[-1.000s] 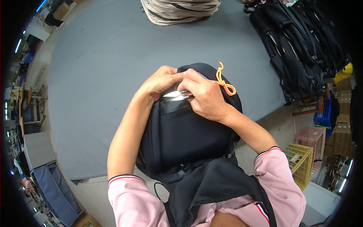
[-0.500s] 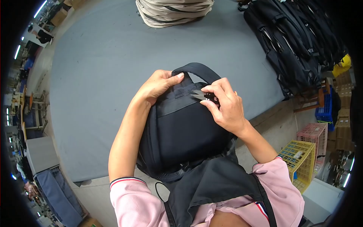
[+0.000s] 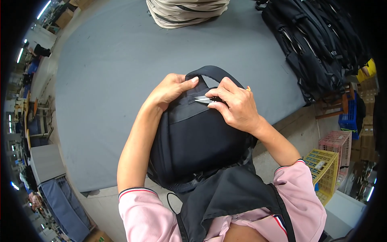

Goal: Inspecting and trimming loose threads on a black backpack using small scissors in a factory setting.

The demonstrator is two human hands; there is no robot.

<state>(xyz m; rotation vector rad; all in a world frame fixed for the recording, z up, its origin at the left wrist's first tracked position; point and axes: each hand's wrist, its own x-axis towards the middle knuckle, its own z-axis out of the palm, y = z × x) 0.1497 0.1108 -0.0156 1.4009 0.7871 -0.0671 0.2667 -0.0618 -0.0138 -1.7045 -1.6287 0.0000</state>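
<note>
A black backpack (image 3: 201,141) rests between my body and the near edge of the table, its top handle loop (image 3: 217,73) facing away from me. My left hand (image 3: 172,92) grips the backpack's upper left edge, thumb laid on top beside the base of the loop. In my right hand (image 3: 236,103) is a pair of thread snips (image 3: 203,99), pinched between thumb and fingers. Their pointed blades lie slightly apart over the seam just below the handle, aimed left. Whether a thread sits between the blades is too small to tell.
The grey-covered table (image 3: 117,80) stretches ahead. Beige stacked bags (image 3: 187,12) stand at its far side, and several black backpacks (image 3: 314,44) are piled at the far right. Yellow (image 3: 322,171) and pink crates (image 3: 336,145) stand on the floor to the right.
My right hand has shifted a little left and up, carrying the snips' tips farther left along the seam. My left hand keeps its hold on the backpack.
</note>
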